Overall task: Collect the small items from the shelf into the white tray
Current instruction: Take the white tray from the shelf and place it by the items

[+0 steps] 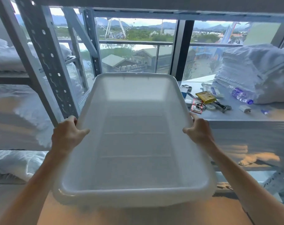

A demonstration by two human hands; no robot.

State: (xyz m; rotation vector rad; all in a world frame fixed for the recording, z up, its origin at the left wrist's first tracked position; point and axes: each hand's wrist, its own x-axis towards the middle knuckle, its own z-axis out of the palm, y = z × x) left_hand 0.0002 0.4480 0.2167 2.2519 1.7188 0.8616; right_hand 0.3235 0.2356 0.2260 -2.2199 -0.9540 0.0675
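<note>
I hold a large white tray [95, 98] level in front of me, with nothing inside it. My left hand [65, 133] grips its left rim and my right hand [199, 129] grips its right rim. To the right of the tray, small items lie on the grey shelf [235, 116]: a yellow packet [204, 96], a red packet [195, 108], a plastic water bottle [241, 95] on its side, a roll of tape [211, 107], a dark metal tool [222, 107], a small white block [244, 108] and a blue box [184, 92]. The tray hides the shelf's left part.
Folded white towels [251, 69] are stacked at the shelf's right end. A grey perforated rack upright [47, 62] stands left of the tray, with white bedding [6, 57] on the shelves beyond. A window with a railing is behind. Lower shelves are on the right.
</note>
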